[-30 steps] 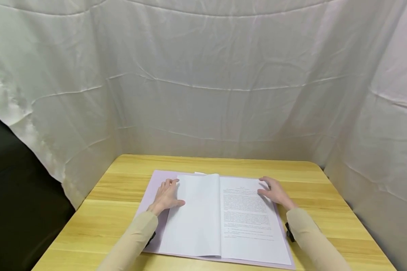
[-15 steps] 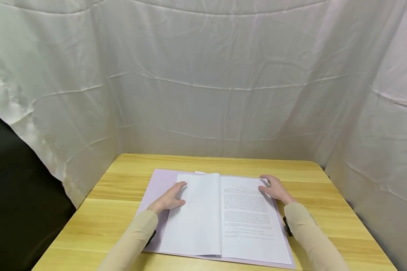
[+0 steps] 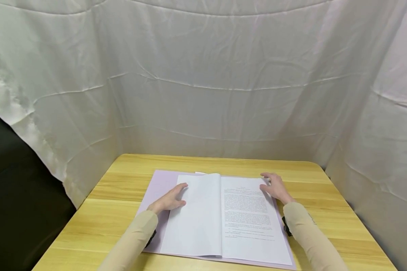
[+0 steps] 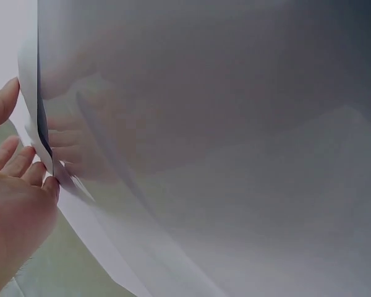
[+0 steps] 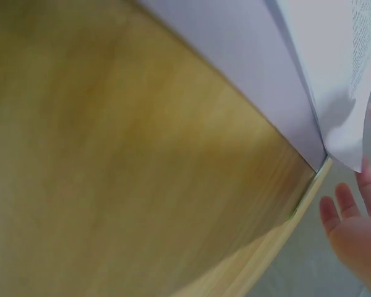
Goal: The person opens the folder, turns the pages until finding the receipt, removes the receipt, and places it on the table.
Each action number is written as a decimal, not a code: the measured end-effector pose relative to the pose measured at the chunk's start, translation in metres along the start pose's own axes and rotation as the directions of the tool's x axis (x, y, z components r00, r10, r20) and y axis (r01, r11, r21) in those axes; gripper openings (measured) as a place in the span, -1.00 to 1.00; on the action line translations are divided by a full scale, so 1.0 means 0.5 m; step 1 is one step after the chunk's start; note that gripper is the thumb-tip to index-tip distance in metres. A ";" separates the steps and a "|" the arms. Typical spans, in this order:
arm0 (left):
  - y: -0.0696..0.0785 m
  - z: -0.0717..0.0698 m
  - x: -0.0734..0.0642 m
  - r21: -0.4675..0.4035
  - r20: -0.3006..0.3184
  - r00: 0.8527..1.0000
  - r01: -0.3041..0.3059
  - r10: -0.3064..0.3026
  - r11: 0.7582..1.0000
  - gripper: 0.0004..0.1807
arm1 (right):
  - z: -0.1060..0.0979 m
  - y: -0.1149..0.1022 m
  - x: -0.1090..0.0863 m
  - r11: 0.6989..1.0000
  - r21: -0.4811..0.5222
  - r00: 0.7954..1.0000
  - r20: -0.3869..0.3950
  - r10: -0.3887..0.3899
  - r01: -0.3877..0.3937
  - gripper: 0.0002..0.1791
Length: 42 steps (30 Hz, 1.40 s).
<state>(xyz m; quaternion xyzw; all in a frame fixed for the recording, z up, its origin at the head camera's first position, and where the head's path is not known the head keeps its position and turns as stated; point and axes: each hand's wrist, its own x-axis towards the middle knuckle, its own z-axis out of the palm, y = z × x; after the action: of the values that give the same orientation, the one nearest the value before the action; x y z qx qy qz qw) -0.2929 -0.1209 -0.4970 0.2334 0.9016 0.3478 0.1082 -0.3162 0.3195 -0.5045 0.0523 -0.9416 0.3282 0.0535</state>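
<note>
Your left hand (image 3: 167,200): fingers relaxed, slipped under the blank left page (image 3: 196,214) at its outer edge. Open folder (image 3: 159,184): flat on the surface (image 3: 122,180), between your hands, long axis left-right, spine pointing away. Your right hand (image 3: 274,187): fingers relaxed, resting on the printed page's (image 3: 251,222) far corner.

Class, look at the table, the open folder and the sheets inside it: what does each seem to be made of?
Table: likely wood or wood-look laminate, yellow with grain streaks.
Folder: pale lilac, smooth, probably thin plastic or card.
Sheets: white paper, matte, printed text on the right page.
</note>
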 end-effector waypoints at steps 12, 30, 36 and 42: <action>-0.001 0.001 0.004 -0.016 0.018 1.000 0.019 -0.018 1.000 -0.28 | -0.002 -0.013 0.002 0.992 0.062 0.985 -0.128 0.115 -0.108 -0.50; -0.002 -0.001 0.004 -0.005 0.038 0.999 0.026 -0.026 1.000 -0.25 | -0.006 -0.008 -0.006 0.999 -0.053 0.983 -0.182 -0.003 -0.007 -0.67; 0.000 -0.002 0.000 0.000 0.041 0.999 0.026 -0.026 1.000 -0.24 | -0.002 -0.006 -0.005 0.995 -0.102 0.978 -0.205 -0.034 0.013 -0.80; 0.000 -0.005 0.000 -0.017 0.043 0.999 0.016 -0.015 1.000 -0.23 | -0.002 -0.013 -0.006 0.994 -0.107 0.969 -0.245 -0.014 -0.012 -0.84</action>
<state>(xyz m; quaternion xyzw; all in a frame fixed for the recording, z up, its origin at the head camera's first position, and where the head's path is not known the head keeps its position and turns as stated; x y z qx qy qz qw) -0.2936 -0.1223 -0.4952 0.2328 0.8977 0.3499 0.1320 -0.3124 0.3154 -0.5002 0.0087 -0.9440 0.2810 0.1725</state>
